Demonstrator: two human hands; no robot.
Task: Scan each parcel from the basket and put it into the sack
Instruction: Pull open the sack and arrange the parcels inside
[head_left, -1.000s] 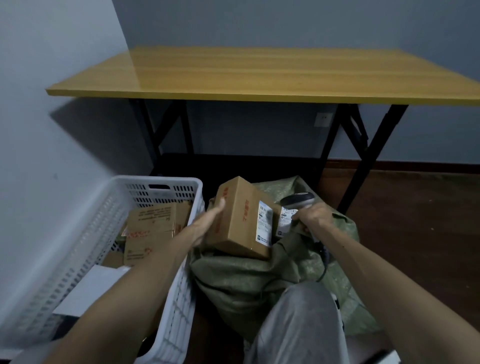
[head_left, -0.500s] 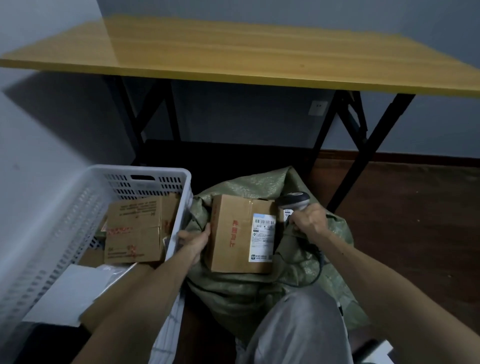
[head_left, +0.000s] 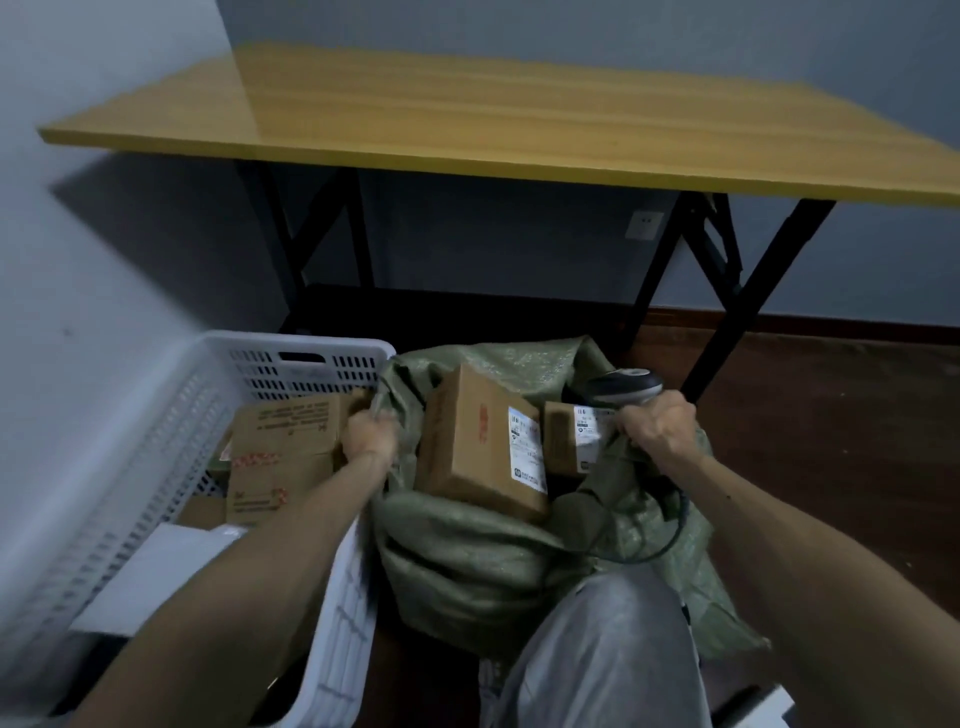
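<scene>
Cardboard parcel (head_left: 483, 447) rests in the sack (head_left: 467, 561); left hand (head_left: 371, 439) grips its rim at nine o'clock, right hand (head_left: 657, 431) grips the scanner (head_left: 623, 387) at three.

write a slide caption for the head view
Left hand and right hand hold the green sack open, right also gripping the scanner; two parcels inside, more in the white basket.

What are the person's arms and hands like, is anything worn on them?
The left forearm and right forearm are bare, with no sleeve in view. The left hand and right hand wear no gloves; no watch, bracelet or ring shows. A grey trouser leg shows below.
</scene>
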